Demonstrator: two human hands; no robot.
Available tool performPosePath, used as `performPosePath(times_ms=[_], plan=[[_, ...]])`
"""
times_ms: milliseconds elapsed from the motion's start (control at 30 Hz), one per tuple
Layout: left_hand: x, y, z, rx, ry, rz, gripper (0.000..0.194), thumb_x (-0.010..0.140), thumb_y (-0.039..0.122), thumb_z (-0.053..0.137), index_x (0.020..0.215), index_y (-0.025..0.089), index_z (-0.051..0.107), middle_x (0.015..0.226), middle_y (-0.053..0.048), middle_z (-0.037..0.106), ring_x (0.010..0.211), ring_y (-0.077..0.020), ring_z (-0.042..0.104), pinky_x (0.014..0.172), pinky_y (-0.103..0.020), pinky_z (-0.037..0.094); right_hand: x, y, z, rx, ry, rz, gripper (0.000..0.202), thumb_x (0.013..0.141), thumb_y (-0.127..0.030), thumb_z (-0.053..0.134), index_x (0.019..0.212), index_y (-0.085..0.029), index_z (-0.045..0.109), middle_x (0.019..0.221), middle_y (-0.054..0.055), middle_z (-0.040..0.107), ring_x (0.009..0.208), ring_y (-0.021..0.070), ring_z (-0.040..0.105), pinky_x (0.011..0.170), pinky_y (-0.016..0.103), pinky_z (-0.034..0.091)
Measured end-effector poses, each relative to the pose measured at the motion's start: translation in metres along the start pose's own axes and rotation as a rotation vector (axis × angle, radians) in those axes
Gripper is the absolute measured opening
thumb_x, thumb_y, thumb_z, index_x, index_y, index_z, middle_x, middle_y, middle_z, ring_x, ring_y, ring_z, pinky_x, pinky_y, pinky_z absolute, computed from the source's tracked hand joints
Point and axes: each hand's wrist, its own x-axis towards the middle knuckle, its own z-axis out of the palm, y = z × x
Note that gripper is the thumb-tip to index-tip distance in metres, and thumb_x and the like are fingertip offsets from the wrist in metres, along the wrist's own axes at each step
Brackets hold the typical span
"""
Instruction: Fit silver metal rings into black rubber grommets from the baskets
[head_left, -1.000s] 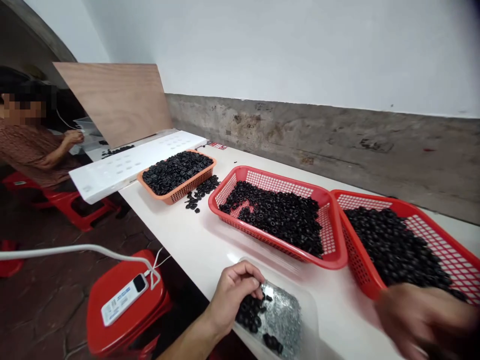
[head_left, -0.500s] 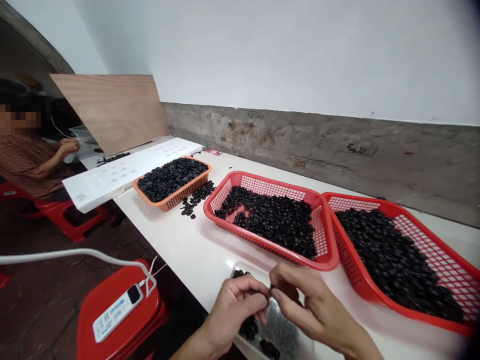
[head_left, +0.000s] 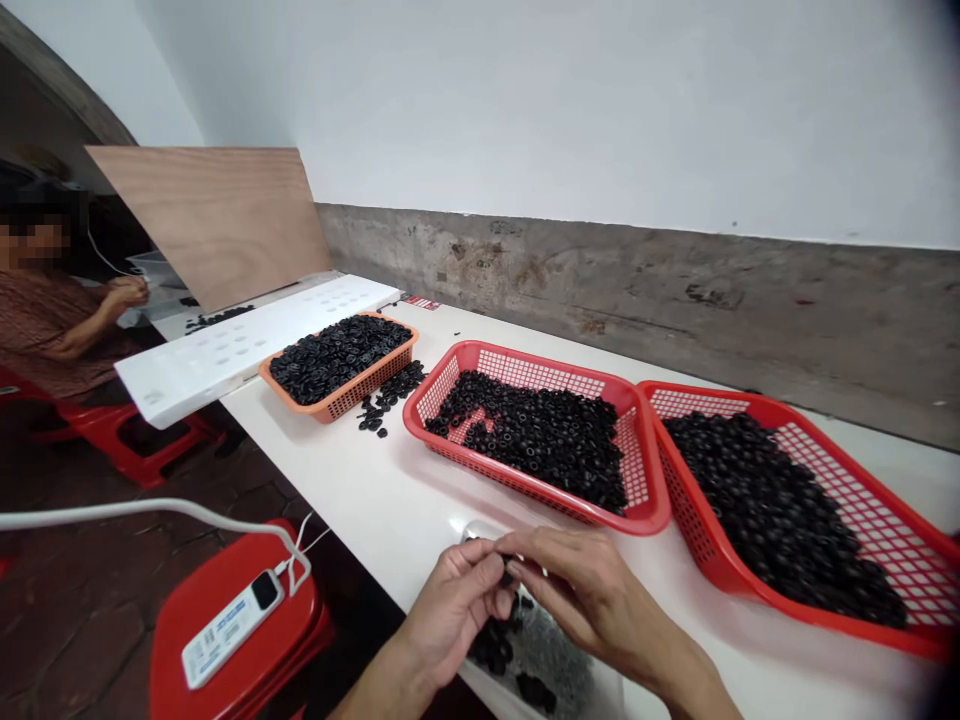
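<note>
My left hand (head_left: 459, 605) and my right hand (head_left: 589, 590) meet at the fingertips over a clear plastic container (head_left: 611, 690) at the table's front edge. Between the pinched fingers is a small black part (head_left: 508, 562), mostly covered. Black pieces (head_left: 491, 645) lie in the container under my hands. Just behind them stands a red basket (head_left: 525, 500) of small black rings (head_left: 540, 430). To its right, another red basket (head_left: 720, 570) holds black round parts (head_left: 765, 500).
An orange basket (head_left: 322, 408) of black pieces stands left, with loose ones (head_left: 390, 395) beside it. A white board (head_left: 172, 375) and a wooden panel (head_left: 217, 220) are farther left. A power strip (head_left: 232, 625) lies on a red stool (head_left: 176, 595). A person (head_left: 60, 300) sits far left.
My right hand has moved left and its fingers now reach over the left fingertips. The camera view has shifted slightly.
</note>
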Motion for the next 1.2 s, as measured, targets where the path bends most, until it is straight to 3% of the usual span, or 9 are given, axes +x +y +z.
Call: performPosePath(times_ms=[233,400,633,867,967,1100,1200], plan=[[-0.003,0.005,0.007,0.170,0.040,0.054,0.028,0.080,0.039,0.078,0.091,0.013,0.076,0.072,-0.001,0.059,0.058,-0.0061,0.047,0.059,-0.019,0.036,0.003,0.001,-0.006,0.149,-0.028,0.144,0.023,0.102,-0.028,0.049,0.115,-0.021,0.067,0.089,0.004,0.065,0.079,0.0140,0.060,0.073,0.024,0.046],[-0.003,0.005,0.009,0.229,0.048,0.073,0.030,0.084,0.042,0.072,0.091,0.014,0.076,0.071,-0.001,0.057,0.060,-0.0075,0.046,0.060,-0.021,0.035,0.005,0.000,-0.011,0.210,-0.053,0.190,0.023,0.100,-0.027,0.052,0.119,-0.023,0.066,0.098,0.004,0.065,0.090,0.0143,0.061,0.082,0.025,0.047],[-0.004,0.004,0.013,0.249,0.072,0.098,0.030,0.085,0.040,0.072,0.100,0.014,0.074,0.075,0.000,0.057,0.060,-0.0073,0.045,0.060,-0.021,0.035,0.004,0.001,-0.007,0.201,0.009,0.196,0.021,0.099,-0.026,0.054,0.113,-0.021,0.068,0.099,0.006,0.063,0.089,0.0155,0.060,0.080,0.026,0.048],[-0.002,0.003,0.009,0.150,0.045,0.076,0.026,0.086,0.037,0.072,0.099,0.015,0.074,0.080,-0.001,0.057,0.062,-0.0068,0.044,0.062,-0.020,0.037,0.005,0.000,-0.001,0.240,0.038,0.170,0.018,0.099,-0.023,0.053,0.110,-0.021,0.067,0.111,0.008,0.063,0.100,0.0162,0.061,0.090,0.029,0.049],[-0.002,0.006,0.010,0.137,0.057,0.068,0.026,0.084,0.037,0.074,0.098,0.015,0.074,0.076,-0.001,0.057,0.060,-0.0064,0.044,0.060,-0.020,0.035,0.006,0.001,0.003,0.214,0.114,0.167,0.015,0.098,-0.025,0.054,0.105,-0.019,0.066,0.114,0.009,0.065,0.106,0.0181,0.061,0.092,0.030,0.049],[-0.004,0.011,0.013,0.186,0.092,0.086,0.028,0.082,0.040,0.075,0.090,0.013,0.073,0.073,-0.001,0.057,0.059,-0.0072,0.045,0.060,-0.021,0.035,0.005,0.003,0.003,0.134,0.256,0.171,0.009,0.093,-0.024,0.059,0.095,-0.018,0.065,0.087,0.003,0.068,0.076,0.0138,0.062,0.068,0.023,0.049],[-0.003,0.012,0.012,0.256,0.111,0.110,0.032,0.082,0.044,0.074,0.091,0.013,0.073,0.071,-0.001,0.058,0.059,-0.0082,0.045,0.060,-0.021,0.034,0.005,0.000,0.002,0.056,0.261,0.139,0.011,0.094,-0.023,0.057,0.100,-0.019,0.067,0.080,0.002,0.065,0.068,0.0127,0.058,0.065,0.023,0.048]])
